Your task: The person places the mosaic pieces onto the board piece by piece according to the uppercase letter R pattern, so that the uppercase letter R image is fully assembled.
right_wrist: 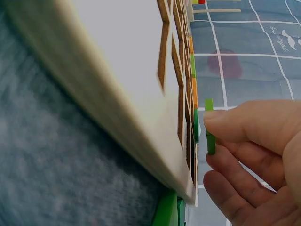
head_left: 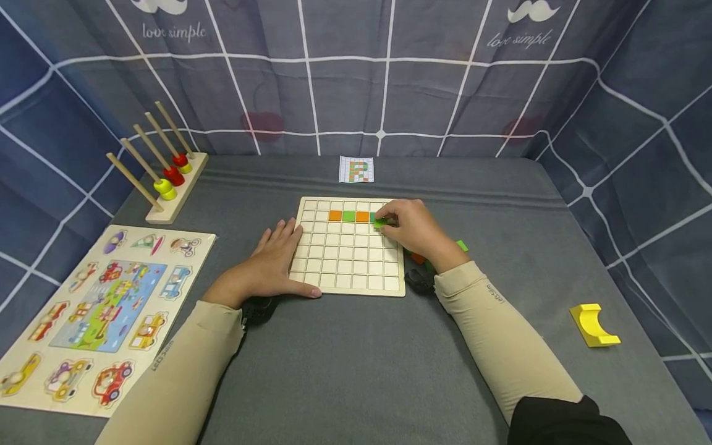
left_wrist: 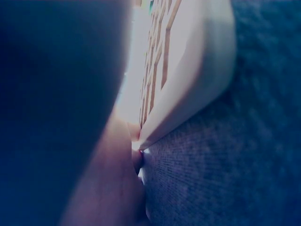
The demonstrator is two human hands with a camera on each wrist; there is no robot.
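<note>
A wooden grid board [head_left: 347, 288] lies flat on the grey cloth. Along its second row sit an orange tile [head_left: 335, 216], a green tile [head_left: 348, 216], another orange tile [head_left: 362, 217] and a darker green tile [right_wrist: 196, 125]. Between thumb and fingers my right hand [head_left: 413, 227] pinches a green square tile [right_wrist: 209, 127], held just above the board near that row's right end. My left hand [head_left: 269, 262] rests at the board's left edge, fingers spread, thumb along the near left corner. Loose green tiles [head_left: 462, 246] lie right of the board, partly hidden by my right wrist.
A small pattern card [head_left: 356, 170] lies behind the board. To the left are a peg stand [head_left: 185, 188] with red and yellow beads and a vehicle puzzle board [head_left: 189, 247]. A yellow curved block [head_left: 593, 326] sits at the right. Grid-patterned curtains surround the table.
</note>
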